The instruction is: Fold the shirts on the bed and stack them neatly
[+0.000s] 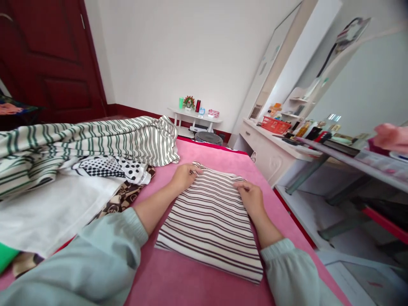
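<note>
A white garment with dark stripes, folded into a flat rectangle, lies on the pink bed cover. My left hand pinches its far left corner between thumb and fingers. At the far right corner, my right hand grips the cloth in the same way. The far edge between the two hands looks slightly raised and uneven, while the near edge rests flat. What kind of garment it is, the folds do not show.
Left of my arm lies a heap of clothes: green-striped cloth, polka-dot fabric and a white piece. A dresser with a red basket and bottles stands right. Beyond the bed is a low white table.
</note>
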`<state>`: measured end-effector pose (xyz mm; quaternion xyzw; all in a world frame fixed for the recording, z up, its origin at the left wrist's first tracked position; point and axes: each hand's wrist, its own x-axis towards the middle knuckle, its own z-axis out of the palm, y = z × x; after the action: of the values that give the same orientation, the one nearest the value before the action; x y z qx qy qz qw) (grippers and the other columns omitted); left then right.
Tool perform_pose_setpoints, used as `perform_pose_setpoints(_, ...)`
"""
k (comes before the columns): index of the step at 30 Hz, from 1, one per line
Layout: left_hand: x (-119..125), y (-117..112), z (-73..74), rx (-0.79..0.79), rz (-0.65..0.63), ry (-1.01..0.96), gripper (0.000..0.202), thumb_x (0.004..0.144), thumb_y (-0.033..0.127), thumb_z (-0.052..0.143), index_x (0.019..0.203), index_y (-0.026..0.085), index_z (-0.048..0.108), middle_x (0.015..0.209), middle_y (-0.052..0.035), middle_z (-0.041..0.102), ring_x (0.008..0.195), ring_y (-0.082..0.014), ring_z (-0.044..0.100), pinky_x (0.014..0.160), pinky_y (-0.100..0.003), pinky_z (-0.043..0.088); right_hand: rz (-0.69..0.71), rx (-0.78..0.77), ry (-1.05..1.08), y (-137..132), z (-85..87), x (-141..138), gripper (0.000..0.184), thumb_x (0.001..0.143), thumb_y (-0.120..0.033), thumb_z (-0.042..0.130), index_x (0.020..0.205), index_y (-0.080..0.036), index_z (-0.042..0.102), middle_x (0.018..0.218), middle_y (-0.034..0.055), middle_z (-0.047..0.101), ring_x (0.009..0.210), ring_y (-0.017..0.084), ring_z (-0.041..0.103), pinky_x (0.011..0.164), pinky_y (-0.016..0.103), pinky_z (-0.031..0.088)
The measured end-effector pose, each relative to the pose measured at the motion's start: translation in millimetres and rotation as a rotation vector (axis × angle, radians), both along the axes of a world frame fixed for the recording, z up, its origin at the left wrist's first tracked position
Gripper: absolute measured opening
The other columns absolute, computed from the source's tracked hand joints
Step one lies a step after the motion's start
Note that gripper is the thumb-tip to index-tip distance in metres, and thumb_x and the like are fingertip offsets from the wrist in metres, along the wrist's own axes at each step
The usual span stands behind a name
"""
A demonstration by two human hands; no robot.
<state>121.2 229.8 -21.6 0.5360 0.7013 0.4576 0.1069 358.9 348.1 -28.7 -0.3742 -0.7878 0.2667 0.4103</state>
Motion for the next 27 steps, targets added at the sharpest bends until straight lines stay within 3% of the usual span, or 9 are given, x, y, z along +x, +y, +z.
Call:
perform_pose_setpoints(4,-9.3,8.9,1.4,0.025,0.033,0.065,0.034,0.082,0.014,0.048,0.108,0.017,0.070,0.106,-0.0051,0.068,0.098,-0.0200,0.063,0.093,-0.030,0.047,-0.029,0.084,0.094,2.9,5.1,-7.2,0.034,0.078,-0.024,0.045,0.098,-0.015,0.071,0.100,0.0091,0.068,0.092,0.022,0.062,0.087,0.037,0.048)
perform_pose_setpoints(7,-15.3,13.0,-0.1,-0.003,0.005,0.127,0.042,0.078,0.015,0.055,0.119,0.016,0.063,0.118,-0.0071,0.062,0.108,-0.0223,0.059,0.099,-0.031,0.043,-0.052,0.124,-0.081,3.5,5.7,-10.2,0.040,0.078,-0.022,0.046,0.111,-0.013,0.066,0.108,0.0118,0.064,0.101,0.024,0.059,0.094,0.039,0.046)
perform_pose_setpoints(10,-12.3,11.6,6.4,-0.056,-0.007,0.194,0.051,0.072,0.018,0.065,0.122,0.011,0.060,0.136,-0.0140,0.050,0.127,-0.0301,0.043,0.109,-0.038,0.031,-0.114,0.167,-0.301,-2.2,12.0,-12.1,0.042,0.077,-0.024,0.052,0.116,-0.014,0.064,0.126,0.0144,0.056,0.119,0.028,0.050,0.104,0.044,0.037)
perform_pose_setpoints(12,-2.1,7.7,16.9,-0.092,-0.025,0.282,0.052,0.077,0.027,0.062,0.126,0.011,0.056,0.146,-0.0153,0.037,0.137,-0.0312,0.029,0.113,-0.041,0.023,-0.114,0.249,-0.323,-11.2,20.9,-15.6,0.042,0.081,-0.028,0.052,0.120,-0.015,0.062,0.138,0.0133,0.047,0.128,0.028,0.042,0.107,0.045,0.034)
perform_pose_setpoints(16,29.3,-0.6,30.1,-0.187,-0.290,0.426,0.055,0.091,0.046,0.040,0.139,0.019,0.042,0.153,-0.0086,0.027,0.141,-0.0226,0.021,0.114,-0.036,0.020,0.073,0.340,-0.345,-29.5,30.2,-26.8,0.046,0.092,-0.034,0.039,0.134,-0.017,0.049,0.144,0.0100,0.042,0.134,0.022,0.037,0.110,0.043,0.031)
perform_pose_setpoints(18,40.3,-1.7,23.6,-0.264,-0.353,0.473,0.061,0.091,0.055,0.033,0.145,0.025,0.032,0.155,-0.0048,0.021,0.143,-0.0242,0.015,0.115,-0.042,0.015,0.147,0.314,-0.510,-31.6,23.9,-30.3,0.050,0.094,-0.038,0.036,0.140,-0.020,0.041,0.148,0.0087,0.037,0.138,0.023,0.029,0.112,0.049,0.023)
perform_pose_setpoints(21,44.3,2.1,5.1,-0.383,-0.272,0.515,0.069,0.087,0.069,0.024,0.146,0.033,0.026,0.157,-0.0011,0.015,0.143,-0.0304,0.007,0.113,-0.053,0.007,0.121,0.218,-0.770,-26.4,8.5,-30.9,0.056,0.094,-0.048,0.032,0.144,-0.024,0.033,0.153,0.0079,0.027,0.142,0.027,0.018,0.112,0.055,0.016)
perform_pose_setpoints(24,41.4,7.6,-6.2,-0.400,-0.194,0.517,0.075,0.083,0.076,0.017,0.146,0.037,0.027,0.157,-0.0001,0.014,0.143,-0.0316,0.007,0.113,-0.053,0.006,0.036,0.173,-0.846,-21.9,0.1,-29.8,0.058,0.094,-0.056,0.025,0.146,-0.030,0.028,0.155,0.0051,0.021,0.143,0.027,0.014,0.111,0.055,0.016)
perform_pose_setpoints(27,41.3,6.7,-5.6,-0.403,-0.166,0.527,0.076,0.082,0.077,0.017,0.145,0.038,0.027,0.157,-0.0010,0.012,0.143,-0.0322,0.006,0.113,-0.053,0.006,-0.002,0.151,-0.874,-23.7,1.3,-28.6,0.058,0.094,-0.058,0.023,0.146,-0.032,0.025,0.156,0.0036,0.018,0.143,0.026,0.011,0.111,0.054,0.017)
